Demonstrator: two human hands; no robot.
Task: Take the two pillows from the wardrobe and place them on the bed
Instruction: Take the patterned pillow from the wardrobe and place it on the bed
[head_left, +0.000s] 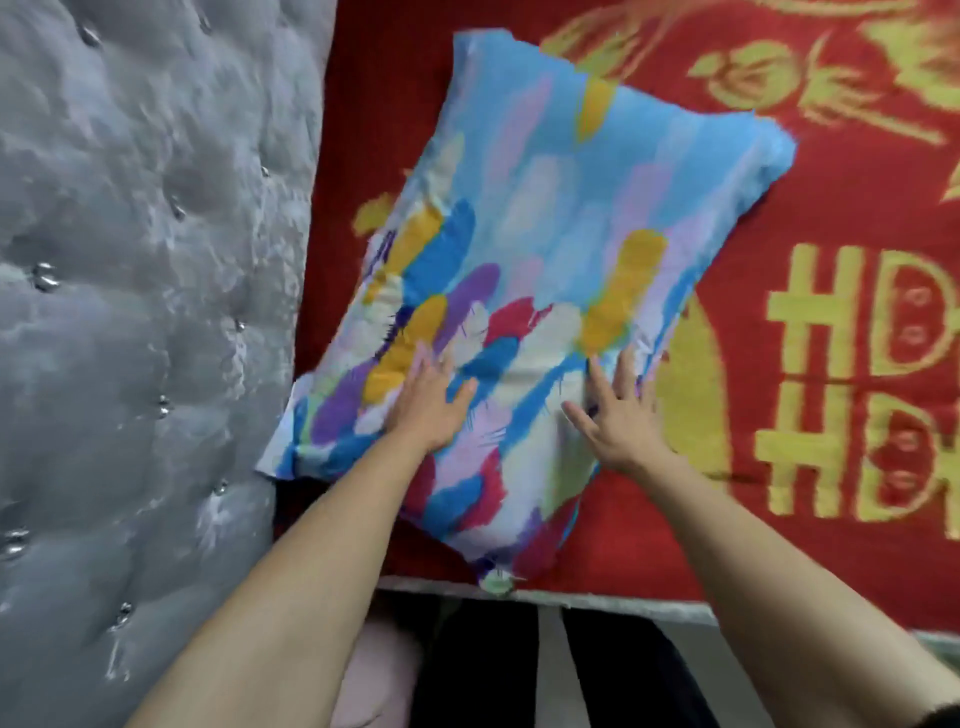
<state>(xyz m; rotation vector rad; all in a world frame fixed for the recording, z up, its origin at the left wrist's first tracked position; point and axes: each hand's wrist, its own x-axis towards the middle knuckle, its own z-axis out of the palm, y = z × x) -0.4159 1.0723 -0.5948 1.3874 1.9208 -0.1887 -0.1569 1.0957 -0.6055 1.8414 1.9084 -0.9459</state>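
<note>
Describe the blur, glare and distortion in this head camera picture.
Head view: the feather-print pillow is smeared, most at its far corners, while the left hand and right hand look somewhat sharper; the tufted grey headboard shows bright sheen on its folds and studs; wide-angle bending tilts the red bedspread edges; lighting is soft, shadows faint.

Open red blanket right of the pillow

The tufted grey headboard (135, 291) walls the bed's left edge; the feather-print pillow (540, 249) touches it, red blanket (779, 218) rightward bare.

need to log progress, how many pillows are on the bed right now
1: the feather-print pillow lies on the red blanket beside the grey headboard. A second may be out of view.
</note>
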